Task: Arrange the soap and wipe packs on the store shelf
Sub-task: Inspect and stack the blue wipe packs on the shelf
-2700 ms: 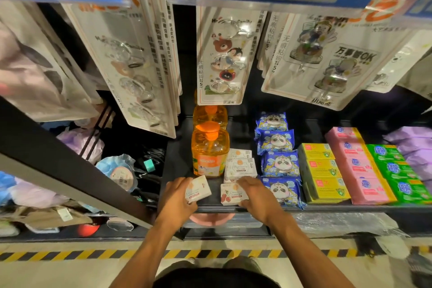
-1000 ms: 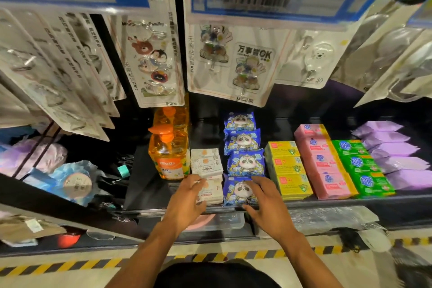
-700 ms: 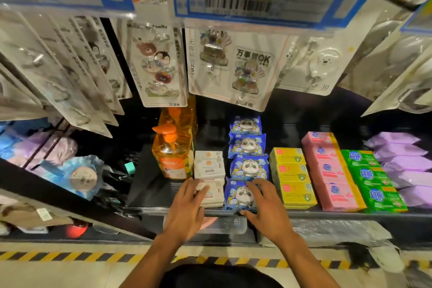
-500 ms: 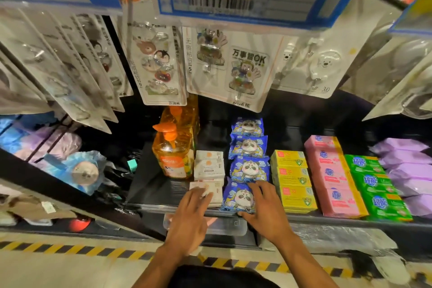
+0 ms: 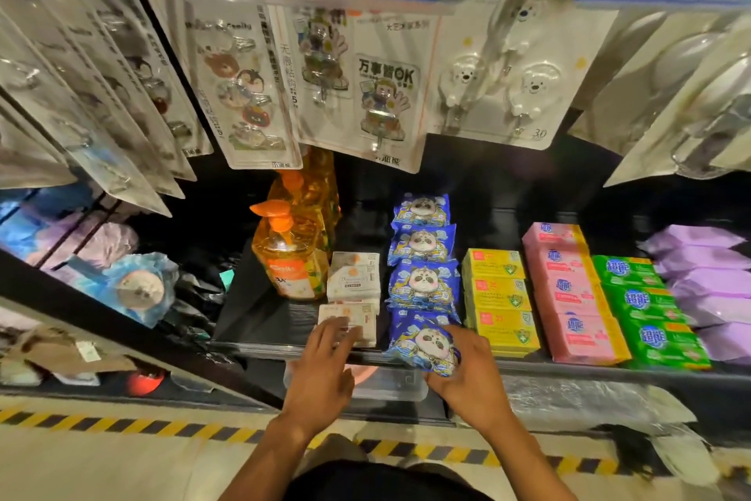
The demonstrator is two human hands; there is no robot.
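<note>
In the head view the right hand (image 5: 467,372) curls fingers and thumb round the front panda wipe pack (image 5: 422,340), which is tilted over the shelf (image 5: 260,313) edge, with the other panda packs (image 5: 422,281) in a row beyond its fingertips. Just beside it, not touching, the left hand (image 5: 323,372) lays straight fingers on the front white soap box (image 5: 357,317) at the shelf edge. An orange pump bottle (image 5: 288,256) stands beyond that hand.
</note>
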